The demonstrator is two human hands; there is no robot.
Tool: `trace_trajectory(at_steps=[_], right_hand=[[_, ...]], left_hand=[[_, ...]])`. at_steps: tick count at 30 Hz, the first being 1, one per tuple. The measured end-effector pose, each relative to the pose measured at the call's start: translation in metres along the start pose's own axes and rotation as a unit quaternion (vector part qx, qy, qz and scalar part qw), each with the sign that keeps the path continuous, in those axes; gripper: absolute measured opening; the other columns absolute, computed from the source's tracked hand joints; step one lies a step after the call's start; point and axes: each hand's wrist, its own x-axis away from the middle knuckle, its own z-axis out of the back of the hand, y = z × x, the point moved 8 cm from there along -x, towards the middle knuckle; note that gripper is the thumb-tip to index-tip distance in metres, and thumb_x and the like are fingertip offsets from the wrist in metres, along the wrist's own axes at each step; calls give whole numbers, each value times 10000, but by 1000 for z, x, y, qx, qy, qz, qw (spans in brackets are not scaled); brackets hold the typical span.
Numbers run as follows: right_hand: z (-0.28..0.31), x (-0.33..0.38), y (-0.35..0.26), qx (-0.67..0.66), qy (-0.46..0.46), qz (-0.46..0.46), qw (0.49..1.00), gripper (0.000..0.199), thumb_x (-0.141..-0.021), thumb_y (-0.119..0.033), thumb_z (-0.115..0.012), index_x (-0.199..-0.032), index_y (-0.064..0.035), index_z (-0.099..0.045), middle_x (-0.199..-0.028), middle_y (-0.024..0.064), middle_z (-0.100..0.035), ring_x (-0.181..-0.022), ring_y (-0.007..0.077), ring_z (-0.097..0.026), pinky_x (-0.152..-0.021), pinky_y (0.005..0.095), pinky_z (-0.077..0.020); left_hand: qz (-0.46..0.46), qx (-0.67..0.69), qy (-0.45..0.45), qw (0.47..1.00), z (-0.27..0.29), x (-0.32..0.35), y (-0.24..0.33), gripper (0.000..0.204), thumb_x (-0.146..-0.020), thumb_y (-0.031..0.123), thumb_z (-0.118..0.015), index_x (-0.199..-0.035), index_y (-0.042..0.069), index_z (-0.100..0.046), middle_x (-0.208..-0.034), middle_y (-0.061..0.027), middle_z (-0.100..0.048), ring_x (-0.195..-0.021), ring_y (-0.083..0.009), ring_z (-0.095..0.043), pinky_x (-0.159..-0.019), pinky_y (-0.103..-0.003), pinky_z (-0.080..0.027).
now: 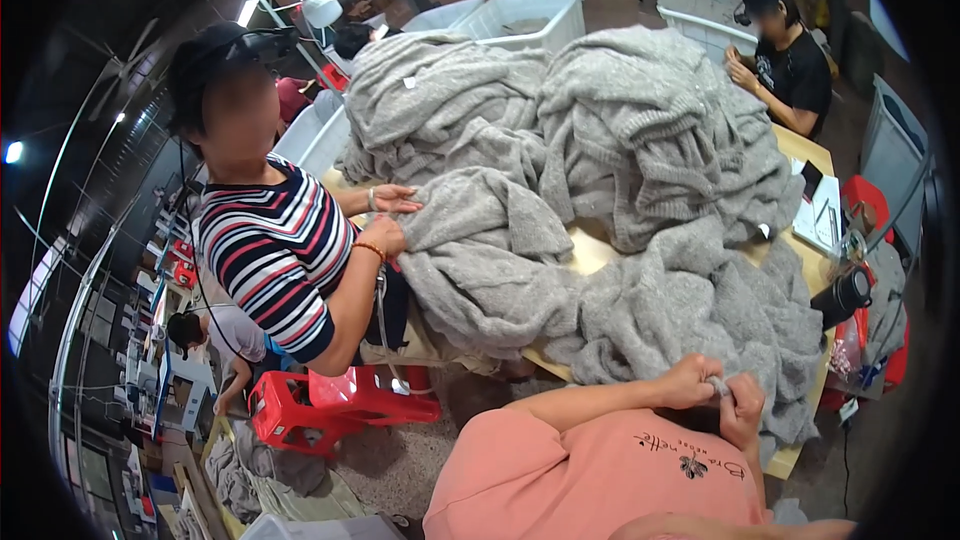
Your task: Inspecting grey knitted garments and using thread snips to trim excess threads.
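Observation:
My left hand (pixel 690 382) reaches across from the left, its fingers pinched on a bit of grey knit garment (pixel 655 315). Close beside it, my right hand (pixel 742 408) is closed on the same grey knit, and a short piece of it shows between the two hands. The rest of that garment spreads, crumpled, over the near right part of the table (pixel 785 462). Which part of the garment my fingers hold is too small to tell.
Two tall heaps of grey knitwear (pixel 440 90) (pixel 650 130) cover the table's far side. At left, a person in a striped top (pixel 285 250) handles another grey knit piece (pixel 480 250). A black bottle (pixel 845 292) stands at the right edge. Red stools (pixel 345 405) are at left.

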Motion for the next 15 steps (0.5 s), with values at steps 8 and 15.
trace_trajectory(at_steps=[8, 15], right_hand=[[-11, 6, 8, -80, 3, -4, 997, 112, -643, 63, -497, -739, 9, -519, -646, 123, -472, -567, 250, -460, -504, 320, -343], [-11, -6, 6, -48, -55, -15, 997, 107, -642, 37, -547, -744, 3, -537, -652, 121, -500, -574, 258, -493, -514, 320, -375]], left_hand=[[-94, -133, 63, 985, 3, 7, 5, 157, -621, 2, -538, -777, -9, -552, -683, -79, -575, -656, -152, -533, -581, -306, -415], [34, 204, 50, 977, 6, 1, -35, 92, -684, -19, -575, -772, 6, -585, -629, 1, -548, -514, -54, -457, -457, -212, -365]])
